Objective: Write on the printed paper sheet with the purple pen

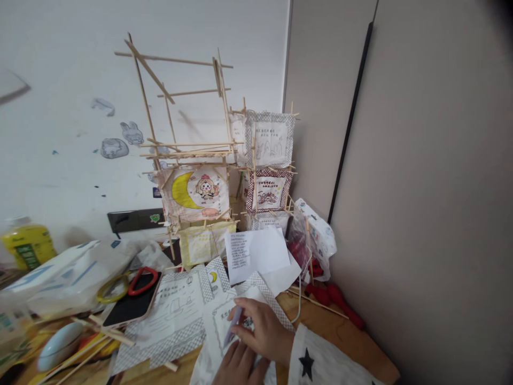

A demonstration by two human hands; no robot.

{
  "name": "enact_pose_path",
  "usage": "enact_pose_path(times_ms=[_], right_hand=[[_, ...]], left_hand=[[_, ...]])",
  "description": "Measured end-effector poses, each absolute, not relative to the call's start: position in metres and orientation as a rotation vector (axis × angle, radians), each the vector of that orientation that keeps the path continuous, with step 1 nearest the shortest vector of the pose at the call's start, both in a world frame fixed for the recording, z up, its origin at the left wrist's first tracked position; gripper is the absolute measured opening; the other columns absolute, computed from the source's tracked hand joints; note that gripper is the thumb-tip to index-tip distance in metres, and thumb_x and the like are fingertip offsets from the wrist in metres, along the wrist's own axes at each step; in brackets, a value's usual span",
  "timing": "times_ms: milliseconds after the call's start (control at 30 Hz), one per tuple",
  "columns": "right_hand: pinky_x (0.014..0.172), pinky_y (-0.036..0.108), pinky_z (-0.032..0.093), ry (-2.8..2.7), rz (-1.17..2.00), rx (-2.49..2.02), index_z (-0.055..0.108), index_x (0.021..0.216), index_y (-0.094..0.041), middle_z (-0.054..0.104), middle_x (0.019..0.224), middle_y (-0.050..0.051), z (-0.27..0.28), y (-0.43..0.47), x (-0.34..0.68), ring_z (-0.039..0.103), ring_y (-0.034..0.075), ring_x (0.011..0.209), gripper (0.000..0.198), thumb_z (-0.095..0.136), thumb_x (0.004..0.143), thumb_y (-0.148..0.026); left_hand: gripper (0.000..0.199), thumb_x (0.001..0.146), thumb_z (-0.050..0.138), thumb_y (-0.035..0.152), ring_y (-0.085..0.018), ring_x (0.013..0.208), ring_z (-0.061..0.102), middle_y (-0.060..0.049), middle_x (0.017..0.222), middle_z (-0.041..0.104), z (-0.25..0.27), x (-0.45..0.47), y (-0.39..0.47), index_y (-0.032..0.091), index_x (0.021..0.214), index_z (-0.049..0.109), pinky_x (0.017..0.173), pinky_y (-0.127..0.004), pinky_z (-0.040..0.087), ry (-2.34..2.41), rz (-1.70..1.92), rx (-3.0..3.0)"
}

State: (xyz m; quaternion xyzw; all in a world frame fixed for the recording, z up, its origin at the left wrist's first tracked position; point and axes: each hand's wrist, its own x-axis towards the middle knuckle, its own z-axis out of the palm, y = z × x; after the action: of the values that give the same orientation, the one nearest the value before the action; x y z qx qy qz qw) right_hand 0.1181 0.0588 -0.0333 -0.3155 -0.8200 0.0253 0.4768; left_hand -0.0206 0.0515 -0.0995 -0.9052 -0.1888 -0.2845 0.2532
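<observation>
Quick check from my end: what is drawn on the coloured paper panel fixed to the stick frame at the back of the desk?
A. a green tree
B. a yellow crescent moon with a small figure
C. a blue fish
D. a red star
B: the coloured paper panel on the stick frame shows a yellow crescent moon beside a small cartoon figure.

White wall (60, 64) meets grey panels (433, 160), wooden table (352, 342)

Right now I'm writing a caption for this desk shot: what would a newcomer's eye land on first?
First the tall open frame of thin wooden sticks against the white wall, with a paper panel showing a yellow crescent moon below it. Then, bottom centre, the right hand holding a pale purple pen over printed paper sheets, the left hand beside it.
</observation>
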Motion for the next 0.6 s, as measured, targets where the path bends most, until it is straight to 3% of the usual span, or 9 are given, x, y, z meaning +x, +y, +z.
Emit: enact_pose_path(times_ms=[167,600], right_hand=[[0.077,0.032,0.051,-2.008,0.047,-0.780,0.036,0.126,-0.017,0.065,0.097,0.010,-0.0318,0.0568,0.1190,0.064,0.019,0.079,0.041,0.050,0.089,-0.029],[0.077,0.031,0.051,-1.990,0.043,-0.799,0.038,0.127,-0.018,0.066,0.097,0.009,-0.0313,0.0571,0.1179,0.064,0.019,0.078,0.041,0.050,0.089,-0.030]], left_hand=[[0.025,0.087,0.052,0.035,-0.025,0.093,0.056,-0.005,0.100,0.060,-0.1053,-0.0192,0.0512,0.026,0.110,0.055,0.081,-0.037,0.045,-0.541,-0.872,-2.432],[0.029,0.088,0.052,0.034,-0.024,0.096,0.056,-0.006,0.104,0.060,-0.0993,-0.0234,0.0506,0.026,0.116,0.052,0.083,-0.036,0.045,-0.520,-0.730,-2.479]])
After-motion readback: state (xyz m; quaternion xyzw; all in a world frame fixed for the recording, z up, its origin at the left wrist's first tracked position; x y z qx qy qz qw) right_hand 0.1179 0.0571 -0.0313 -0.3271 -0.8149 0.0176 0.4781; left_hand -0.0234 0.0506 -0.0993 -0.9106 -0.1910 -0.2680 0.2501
